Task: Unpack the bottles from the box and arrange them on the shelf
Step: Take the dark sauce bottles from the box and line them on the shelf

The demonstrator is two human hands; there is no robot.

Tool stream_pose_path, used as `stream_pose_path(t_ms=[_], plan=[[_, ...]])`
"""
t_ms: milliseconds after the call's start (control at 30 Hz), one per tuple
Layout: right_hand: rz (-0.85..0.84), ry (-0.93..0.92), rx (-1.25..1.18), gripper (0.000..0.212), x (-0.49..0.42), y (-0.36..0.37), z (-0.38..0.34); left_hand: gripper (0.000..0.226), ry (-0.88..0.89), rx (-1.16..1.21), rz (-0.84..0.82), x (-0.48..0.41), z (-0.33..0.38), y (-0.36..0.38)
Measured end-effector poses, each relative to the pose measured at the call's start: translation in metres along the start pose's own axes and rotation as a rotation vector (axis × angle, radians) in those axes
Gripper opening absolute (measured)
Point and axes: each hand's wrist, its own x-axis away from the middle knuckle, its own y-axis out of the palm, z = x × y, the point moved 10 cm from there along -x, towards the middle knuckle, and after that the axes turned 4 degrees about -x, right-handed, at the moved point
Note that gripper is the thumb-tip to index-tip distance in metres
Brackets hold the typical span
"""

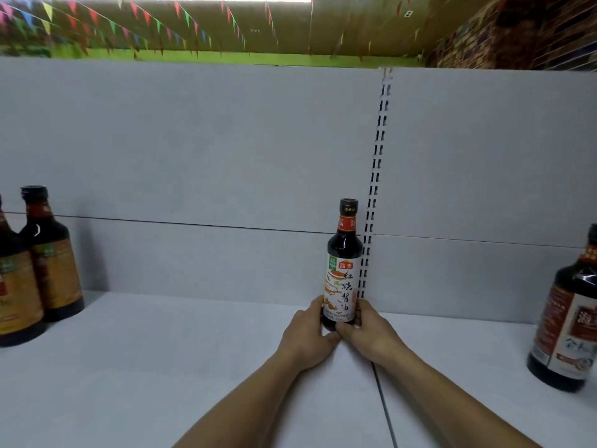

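Gripping one upright soy bottle (343,270) at the shelf's (193,350) back edge, both hands' fingers (318,307) curl round it; seemingly few bottles placed, more left.

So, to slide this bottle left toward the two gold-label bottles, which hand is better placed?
Probably the right hand: its grip is on the right side of the soy sauce bottle, so it can push leftward. The left hand lies on the side toward the gold-label bottles.
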Motion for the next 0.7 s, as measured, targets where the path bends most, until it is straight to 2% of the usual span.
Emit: stream_pose_path(t_ms=[367,500,700], plan=[[-0.026,0.005,0.002,0.062,0.005,0.001,0.000,0.071,-0.067,-0.018,-0.043,0.003,-0.005,0.002],[-0.058,-0.021,0.012,0.066,0.012,0.005,-0.007,0.087,-0.113,-0.006,-0.106,0.014,-0.008,-0.001],[-0.152,0.021,0.176,0.078,0.045,0.020,-0.031,0.082,-0.147,0.136,-0.050,0.055,-0.011,-0.039]])
